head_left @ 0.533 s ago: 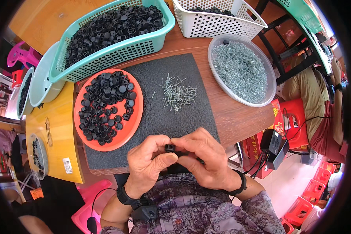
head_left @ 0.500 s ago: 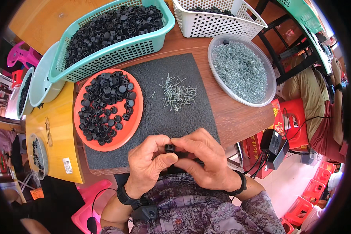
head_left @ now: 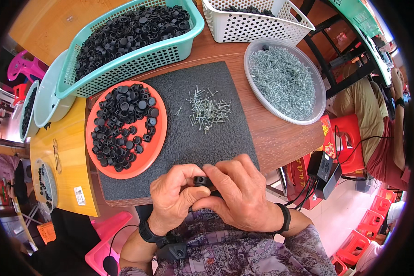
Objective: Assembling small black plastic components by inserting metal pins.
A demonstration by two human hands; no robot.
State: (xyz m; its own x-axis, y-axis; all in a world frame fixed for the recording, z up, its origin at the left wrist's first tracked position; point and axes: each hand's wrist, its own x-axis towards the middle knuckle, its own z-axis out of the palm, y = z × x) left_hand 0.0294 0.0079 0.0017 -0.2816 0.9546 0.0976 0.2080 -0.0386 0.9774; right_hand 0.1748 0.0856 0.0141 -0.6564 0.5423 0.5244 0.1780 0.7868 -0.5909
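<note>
Between my two hands, just over the near edge of the dark mat [head_left: 179, 142], is a small black plastic cap [head_left: 200, 181] with holes in its side. My left hand [head_left: 175, 193] pinches it between thumb and forefinger. From the other side my right hand [head_left: 241, 193] closes on it with thumb and fingers; what lies under those fingers is hidden. A red plate [head_left: 145, 161] heaped with similar black caps [head_left: 124, 119] sits to the left on the mat. A loose pile of silvery screws [head_left: 210, 109] lies at the mat's middle.
A green basket [head_left: 124, 64] of black parts stands at the back left, beside a white basket [head_left: 257, 31]. At right is a clear round tub [head_left: 318, 108] full of screws. A person in red [head_left: 391, 156] sits further right, near red stools [head_left: 368, 225].
My right thumb has moved up and inward against the cap, and the right fingers have curled closer. The cap has turned slightly and sits a little lower.
</note>
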